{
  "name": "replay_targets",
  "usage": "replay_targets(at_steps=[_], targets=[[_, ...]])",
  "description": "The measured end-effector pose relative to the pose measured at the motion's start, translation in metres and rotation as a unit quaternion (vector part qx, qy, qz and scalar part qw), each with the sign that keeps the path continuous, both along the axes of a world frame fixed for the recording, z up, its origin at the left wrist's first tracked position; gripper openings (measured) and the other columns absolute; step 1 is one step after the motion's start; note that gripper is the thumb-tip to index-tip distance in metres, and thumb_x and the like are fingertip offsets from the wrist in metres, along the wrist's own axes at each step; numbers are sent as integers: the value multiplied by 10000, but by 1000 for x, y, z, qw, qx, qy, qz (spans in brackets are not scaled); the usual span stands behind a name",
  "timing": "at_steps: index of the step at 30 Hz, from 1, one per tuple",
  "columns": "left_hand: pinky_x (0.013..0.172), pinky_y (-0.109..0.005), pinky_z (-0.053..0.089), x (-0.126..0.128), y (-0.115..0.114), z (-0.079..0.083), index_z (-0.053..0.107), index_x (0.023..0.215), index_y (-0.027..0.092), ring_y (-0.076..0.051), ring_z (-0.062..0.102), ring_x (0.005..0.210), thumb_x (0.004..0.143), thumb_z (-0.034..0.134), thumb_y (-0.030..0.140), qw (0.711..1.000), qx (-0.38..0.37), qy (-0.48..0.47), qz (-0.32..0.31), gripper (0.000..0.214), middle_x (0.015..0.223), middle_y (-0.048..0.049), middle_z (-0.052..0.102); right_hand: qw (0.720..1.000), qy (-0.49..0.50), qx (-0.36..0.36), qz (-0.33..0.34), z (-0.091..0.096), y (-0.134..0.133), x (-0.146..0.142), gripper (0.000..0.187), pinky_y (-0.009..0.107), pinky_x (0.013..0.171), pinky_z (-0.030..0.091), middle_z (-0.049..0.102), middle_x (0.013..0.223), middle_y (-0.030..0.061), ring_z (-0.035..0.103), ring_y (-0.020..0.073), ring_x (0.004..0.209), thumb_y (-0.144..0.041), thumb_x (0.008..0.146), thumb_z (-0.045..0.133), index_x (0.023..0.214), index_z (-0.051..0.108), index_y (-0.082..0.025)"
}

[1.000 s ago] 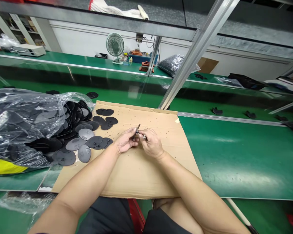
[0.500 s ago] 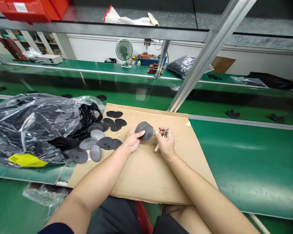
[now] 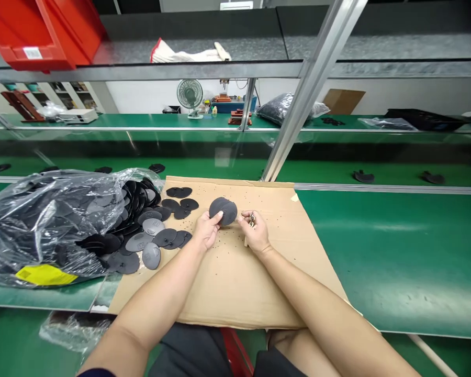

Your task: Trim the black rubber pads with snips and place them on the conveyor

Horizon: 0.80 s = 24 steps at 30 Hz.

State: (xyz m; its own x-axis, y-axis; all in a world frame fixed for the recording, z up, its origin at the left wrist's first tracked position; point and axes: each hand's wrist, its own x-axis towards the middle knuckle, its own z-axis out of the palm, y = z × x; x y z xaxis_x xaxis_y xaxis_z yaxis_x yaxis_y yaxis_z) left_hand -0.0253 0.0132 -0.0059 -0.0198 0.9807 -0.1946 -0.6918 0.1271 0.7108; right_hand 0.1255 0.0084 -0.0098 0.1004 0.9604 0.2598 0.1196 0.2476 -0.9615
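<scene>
My left hand [image 3: 206, 230] is closed on a few overlapping black oval plastic pieces [image 3: 223, 210], thumb on top and fingers beneath. They are held above a cardboard sheet [image 3: 235, 288]. Just right of these pieces, my right hand [image 3: 255, 232] is closed round a small brass-coloured metal tool [image 3: 252, 219] with a pale handle. Its fingertips come close to the edge of the pieces; whether they touch is too small to tell. Left of my hands, several loose black oval pieces [image 3: 166, 237] lie on the cardboard, some with a small stud showing.
A clear plastic bag [image 3: 51, 220] spills more oval pieces at the left. Tiny dark bits are scattered over the cardboard. A slanted metal post [image 3: 298, 110] rises behind it. Curved black parts [image 3: 363, 176] sit on the green surface beyond. A red bin [image 3: 43, 31] stands on the shelf above.
The whole view has shifted, so the bench appears lower and slightly left. The pieces in my left hand look less fanned out. My right hand has turned a little, still round the tool.
</scene>
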Motion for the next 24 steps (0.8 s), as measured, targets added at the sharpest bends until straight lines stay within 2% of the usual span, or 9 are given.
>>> replay_targets(at_steps=[4, 6, 9, 11, 13, 15, 17, 19, 24], targets=[[888, -316, 486, 0, 1, -3, 610, 888, 119, -179, 637, 922, 632, 792, 144, 1000, -8, 2, 19, 315, 959, -99, 673, 1000, 1, -1, -2, 1, -1, 0, 359, 278, 583, 375, 474, 661, -25, 434, 136, 581, -495, 719, 653, 862, 540, -186], [876, -317, 493, -1, 10, -1, 607, 873, 126, -173, 639, 901, 659, 752, 111, 998, -28, 26, 44, 259, 937, -90, 674, 1000, -2, 0, -2, 0, 0, 0, 349, 276, 589, 378, 479, 664, -24, 442, 137, 585, -486, 725, 649, 864, 542, -185], [912, -357, 478, -8, 43, 13, 620, 904, 139, -192, 629, 932, 705, 684, 96, 980, -42, 170, 92, 213, 950, -82, 670, 1000, -8, 6, 5, -2, 1, 1, 336, 270, 599, 384, 481, 671, -23, 452, 137, 600, -476, 734, 647, 859, 545, -180], [974, -378, 436, -17, 75, 32, 644, 967, 153, -214, 603, 1003, 726, 654, 108, 928, 1, 352, 126, 245, 999, -77, 661, 1000, -14, 10, 6, -4, 2, 2, 331, 266, 606, 388, 486, 670, -21, 456, 137, 608, -473, 740, 643, 853, 547, -177], [1041, -364, 377, -26, 107, 53, 653, 1050, 164, -228, 549, 1111, 738, 611, 85, 836, 87, 526, 130, 325, 1117, -81, 625, 1000, -22, 14, 7, -6, 3, 2, 326, 264, 610, 392, 499, 674, -16, 458, 136, 613, -469, 747, 637, 846, 549, -172], [1089, -323, 319, -32, 131, 70, 609, 1173, 162, -228, 457, 1233, 721, 585, 41, 740, 137, 648, 117, 468, 1313, -95, 506, 999, -32, 17, 10, -7, 3, 2, 314, 263, 616, 395, 516, 688, -8, 462, 134, 619, -459, 750, 635, 834, 551, -169], [1108, -308, 290, -32, 143, 76, 538, 1273, 160, -230, 391, 1294, 707, 580, 27, 678, 143, 713, 105, 582, 1415, -103, 391, 999, -40, 18, 14, -6, 3, 3, 302, 262, 617, 396, 521, 689, -8, 463, 132, 617, -449, 748, 636, 822, 549, -169], [1106, -306, 296, -26, 142, 70, 514, 1297, 152, -232, 401, 1285, 717, 582, 46, 655, 140, 738, 88, 594, 1399, -114, 401, 999, -47, 19, 12, -5, 3, 2, 294, 262, 616, 395, 523, 687, -10, 465, 131, 614, -443, 745, 637, 815, 549, -171], [1043, -309, 377, -3, 129, 38, 617, 1163, 132, -235, 519, 1148, 752, 589, 120, 644, 162, 747, 13, 412, 1265, -120, 527, 998, -62, 19, -2, 0, 0, 2, 277, 257, 607, 388, 509, 669, -18, 456, 127, 601, -432, 739, 636, 788, 547, -174]])
